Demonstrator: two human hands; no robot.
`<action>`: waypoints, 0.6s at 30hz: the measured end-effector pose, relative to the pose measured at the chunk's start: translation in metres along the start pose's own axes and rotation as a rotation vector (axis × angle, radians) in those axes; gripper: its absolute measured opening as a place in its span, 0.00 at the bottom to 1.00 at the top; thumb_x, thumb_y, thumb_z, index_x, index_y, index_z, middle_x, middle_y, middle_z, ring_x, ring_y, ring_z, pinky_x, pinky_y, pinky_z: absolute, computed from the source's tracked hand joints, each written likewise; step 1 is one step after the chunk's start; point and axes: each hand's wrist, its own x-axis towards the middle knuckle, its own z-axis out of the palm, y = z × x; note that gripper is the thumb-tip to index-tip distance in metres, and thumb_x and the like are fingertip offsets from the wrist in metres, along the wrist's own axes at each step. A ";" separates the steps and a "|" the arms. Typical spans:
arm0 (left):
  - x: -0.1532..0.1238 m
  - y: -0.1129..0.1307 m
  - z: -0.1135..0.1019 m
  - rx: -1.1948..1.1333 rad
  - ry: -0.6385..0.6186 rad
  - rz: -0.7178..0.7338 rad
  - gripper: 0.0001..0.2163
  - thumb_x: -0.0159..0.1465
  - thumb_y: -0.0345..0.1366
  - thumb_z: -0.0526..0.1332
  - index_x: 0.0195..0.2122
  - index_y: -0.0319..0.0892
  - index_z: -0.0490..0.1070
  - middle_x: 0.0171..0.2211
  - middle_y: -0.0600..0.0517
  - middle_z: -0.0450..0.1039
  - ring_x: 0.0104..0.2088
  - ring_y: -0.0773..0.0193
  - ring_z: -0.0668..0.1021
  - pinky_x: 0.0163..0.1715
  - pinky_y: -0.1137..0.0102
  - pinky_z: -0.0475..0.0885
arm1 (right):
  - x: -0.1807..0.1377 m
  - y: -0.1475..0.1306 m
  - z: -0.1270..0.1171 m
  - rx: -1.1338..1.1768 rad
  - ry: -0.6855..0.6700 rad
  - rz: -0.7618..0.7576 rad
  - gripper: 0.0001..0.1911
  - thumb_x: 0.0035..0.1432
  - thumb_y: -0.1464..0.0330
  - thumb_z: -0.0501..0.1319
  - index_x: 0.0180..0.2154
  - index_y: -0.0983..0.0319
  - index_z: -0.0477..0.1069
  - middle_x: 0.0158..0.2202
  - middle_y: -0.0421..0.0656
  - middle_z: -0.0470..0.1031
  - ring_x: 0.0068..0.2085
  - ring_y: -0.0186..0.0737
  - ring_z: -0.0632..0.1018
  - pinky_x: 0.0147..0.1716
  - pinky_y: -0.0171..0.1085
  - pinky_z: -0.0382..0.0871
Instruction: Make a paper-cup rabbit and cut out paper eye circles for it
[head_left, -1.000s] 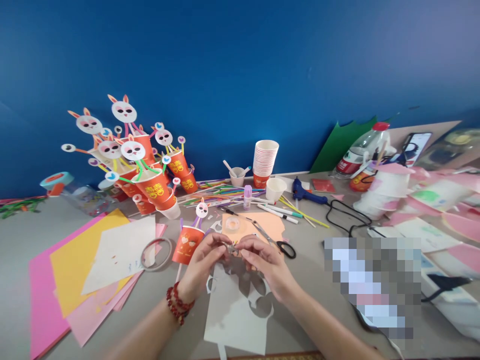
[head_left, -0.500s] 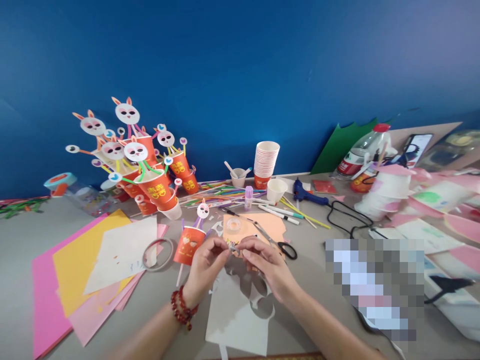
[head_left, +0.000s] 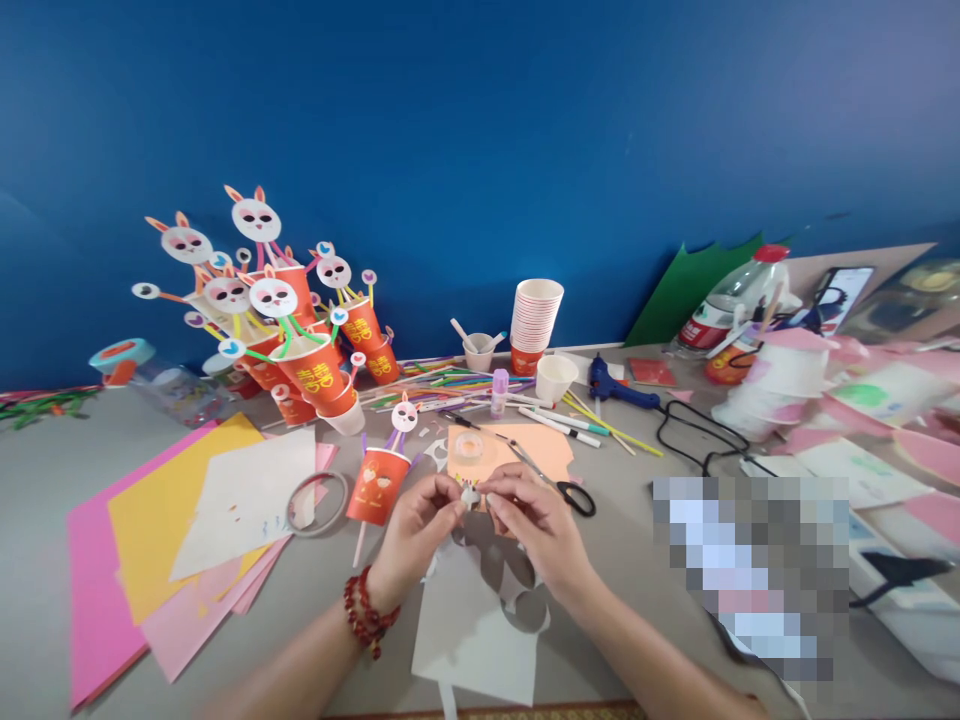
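Between my fingertips is a small whitish paper piece (head_left: 470,496) with a dark mark on it. My left hand (head_left: 421,528) pinches its left side, and my right hand (head_left: 538,522) has thumb and forefinger closed at its right edge. Under both hands lies a white paper sheet (head_left: 474,640) with rounded cut-outs. Just left of my left hand, a red paper cup (head_left: 377,486) with a small rabbit head and purple arms rests on a stick. An orange paper sheet (head_left: 547,447) lies beyond my hands, with black-handled scissors (head_left: 576,498) across its right part.
Several rabbit-headed red cups (head_left: 311,370) stand at the back left. Coloured paper sheets (head_left: 124,560) and a tape roll (head_left: 317,503) lie left. Behind are a cup stack (head_left: 537,315), a glue stick (head_left: 499,394) and markers. A blue glue gun (head_left: 622,388) trails its cord rightward.
The small paper piece has turned between my fingers and now shows more of its pale face. Both hands stay in nearly the same place; the view has shifted slightly.
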 end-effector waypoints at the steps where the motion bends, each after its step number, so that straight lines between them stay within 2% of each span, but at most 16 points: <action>1: 0.000 0.000 0.000 -0.011 -0.003 -0.005 0.09 0.62 0.39 0.63 0.33 0.40 0.67 0.25 0.55 0.67 0.26 0.68 0.71 0.29 0.72 0.68 | 0.000 0.001 0.000 0.012 0.019 0.006 0.10 0.61 0.63 0.60 0.41 0.59 0.77 0.40 0.45 0.69 0.27 0.32 0.70 0.23 0.33 0.64; 4: -0.002 0.000 0.000 -0.025 -0.001 -0.013 0.08 0.63 0.39 0.63 0.33 0.40 0.67 0.26 0.55 0.67 0.27 0.69 0.70 0.29 0.73 0.68 | 0.000 0.001 0.000 0.062 0.080 0.043 0.13 0.59 0.63 0.62 0.46 0.58 0.71 0.38 0.42 0.69 0.26 0.32 0.70 0.22 0.32 0.65; 9: -0.005 0.001 0.000 0.038 -0.008 0.023 0.07 0.64 0.38 0.62 0.33 0.40 0.67 0.27 0.55 0.66 0.27 0.69 0.69 0.29 0.74 0.66 | -0.001 -0.002 0.000 0.016 0.067 0.009 0.07 0.58 0.63 0.63 0.37 0.60 0.69 0.33 0.40 0.70 0.26 0.32 0.69 0.25 0.32 0.64; 18: -0.005 0.006 0.004 0.183 -0.058 0.089 0.07 0.64 0.37 0.60 0.31 0.39 0.67 0.29 0.53 0.66 0.28 0.68 0.69 0.30 0.73 0.66 | -0.001 -0.003 0.002 -0.139 0.038 -0.034 0.08 0.56 0.66 0.65 0.30 0.61 0.68 0.28 0.38 0.69 0.26 0.32 0.68 0.25 0.32 0.62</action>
